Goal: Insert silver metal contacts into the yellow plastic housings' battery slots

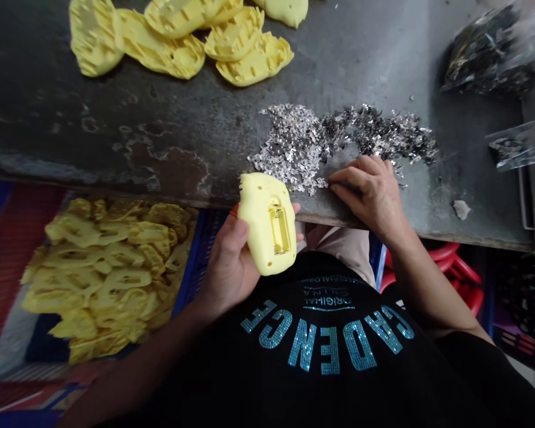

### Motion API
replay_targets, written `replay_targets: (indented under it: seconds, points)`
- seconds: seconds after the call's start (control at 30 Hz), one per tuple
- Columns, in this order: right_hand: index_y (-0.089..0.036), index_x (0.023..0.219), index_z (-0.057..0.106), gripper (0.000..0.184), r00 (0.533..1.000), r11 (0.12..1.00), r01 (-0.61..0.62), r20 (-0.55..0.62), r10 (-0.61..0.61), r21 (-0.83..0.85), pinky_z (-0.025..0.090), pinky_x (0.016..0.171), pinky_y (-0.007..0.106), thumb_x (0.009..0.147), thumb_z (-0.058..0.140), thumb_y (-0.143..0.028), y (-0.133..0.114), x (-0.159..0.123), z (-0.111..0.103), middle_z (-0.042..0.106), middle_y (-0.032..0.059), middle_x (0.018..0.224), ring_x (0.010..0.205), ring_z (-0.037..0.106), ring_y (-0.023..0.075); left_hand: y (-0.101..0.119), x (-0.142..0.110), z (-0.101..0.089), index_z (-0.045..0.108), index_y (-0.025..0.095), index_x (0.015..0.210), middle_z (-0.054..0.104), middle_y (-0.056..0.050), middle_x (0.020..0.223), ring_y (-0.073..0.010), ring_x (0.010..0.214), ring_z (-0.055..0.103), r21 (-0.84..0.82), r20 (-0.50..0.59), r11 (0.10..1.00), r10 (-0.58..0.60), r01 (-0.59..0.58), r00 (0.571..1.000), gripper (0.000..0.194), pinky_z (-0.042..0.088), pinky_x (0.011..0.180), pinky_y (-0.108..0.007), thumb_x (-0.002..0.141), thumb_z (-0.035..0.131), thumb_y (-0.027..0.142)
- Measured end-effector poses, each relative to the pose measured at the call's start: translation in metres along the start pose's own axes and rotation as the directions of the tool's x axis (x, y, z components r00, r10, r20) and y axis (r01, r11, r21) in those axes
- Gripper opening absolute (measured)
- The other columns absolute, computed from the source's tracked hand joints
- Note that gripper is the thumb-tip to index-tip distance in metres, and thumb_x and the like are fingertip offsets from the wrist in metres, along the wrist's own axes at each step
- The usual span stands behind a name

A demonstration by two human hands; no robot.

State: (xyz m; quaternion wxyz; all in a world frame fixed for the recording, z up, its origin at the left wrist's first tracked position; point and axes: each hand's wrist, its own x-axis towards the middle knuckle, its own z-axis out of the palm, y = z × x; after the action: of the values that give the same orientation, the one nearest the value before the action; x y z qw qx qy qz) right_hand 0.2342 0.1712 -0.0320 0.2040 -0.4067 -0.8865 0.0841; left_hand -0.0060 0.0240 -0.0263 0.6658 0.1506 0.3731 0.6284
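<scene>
1. The left hand (232, 255) gripped one yellow, rounded plastic shell (259, 238) near the edge of the grey metal table (49, 119).
2. The right hand (377, 187) had thumb and fingertips nearly together, just beside uncountable small silver metal clips (294, 142); whether it pinched one, I could not tell.
3. Nearest, the black shirt (289, 395) read "CADENCE".
4. Far left lay at least six yellow shell halves (252, 65); far right, two clear plastic bags (485, 59).

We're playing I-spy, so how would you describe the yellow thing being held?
Find the worn dark-grey tabletop, then the heap of small silvery metal pieces near its front edge. Just below, the left hand holds a rounded, pale-yellow plastic shell. Unlike the yellow shells on the tabletop, it's held, its rectangular recess showing.
</scene>
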Motion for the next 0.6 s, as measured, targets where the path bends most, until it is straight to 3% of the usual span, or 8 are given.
replay_targets:
  seconds: [0.13,0.27,0.4,0.6]
  points:
    - [-0.030,0.110,0.084,0.016,0.999,1.000,0.007,0.044,-0.007,0.004,0.045,0.097,0.049,0.115,0.070,-0.035,-0.004,0.007,0.004,0.078,0.0064,0.110,0.107,0.066,0.0317,0.001,0.000,0.003,0.083,0.023,0.141,0.088,-0.010,0.143,-0.0334,0.133,0.082,0.018,-0.024,1.000,0.007,-0.007,1.000,0.055,0.075,0.091,-0.034,0.101,0.086,0.060]
    - [-0.029,0.110,0.082,0.017,0.995,0.996,0.084,0.043,-0.085,0.023,0.045,0.093,0.046,0.117,0.067,-0.034,-0.008,-0.011,-0.003,0.078,0.0054,0.107,0.103,0.066,0.0292,0.004,-0.002,0.004,0.083,0.022,0.140,0.082,-0.011,0.155,-0.0401,0.148,0.075,0.029,-0.052,0.999,-0.016,0.018,0.999,0.057,0.075,0.091,-0.035,0.097,0.091,0.059]
    - [-0.029,0.112,0.082,0.016,0.992,0.991,0.124,0.006,-0.125,0.047,0.045,0.088,0.044,0.118,0.068,-0.032,-0.014,-0.041,-0.011,0.080,0.0043,0.106,0.099,0.066,0.0264,0.003,-0.004,0.003,0.080,0.021,0.142,0.078,-0.013,0.162,-0.0416,0.150,0.073,0.033,-0.035,0.999,-0.034,0.035,0.999,0.063,0.076,0.092,-0.037,0.095,0.094,0.060]
    - [-0.029,0.115,0.082,0.011,0.995,0.990,0.095,-0.041,-0.091,0.105,0.049,0.088,0.045,0.117,0.071,-0.029,-0.018,-0.064,-0.012,0.082,0.0042,0.109,0.099,0.070,0.0258,-0.002,-0.005,0.006,0.079,0.024,0.144,0.082,-0.013,0.154,-0.0416,0.147,0.076,0.055,-0.003,0.997,-0.045,0.045,0.999,0.064,0.077,0.093,-0.039,0.094,0.095,0.061]
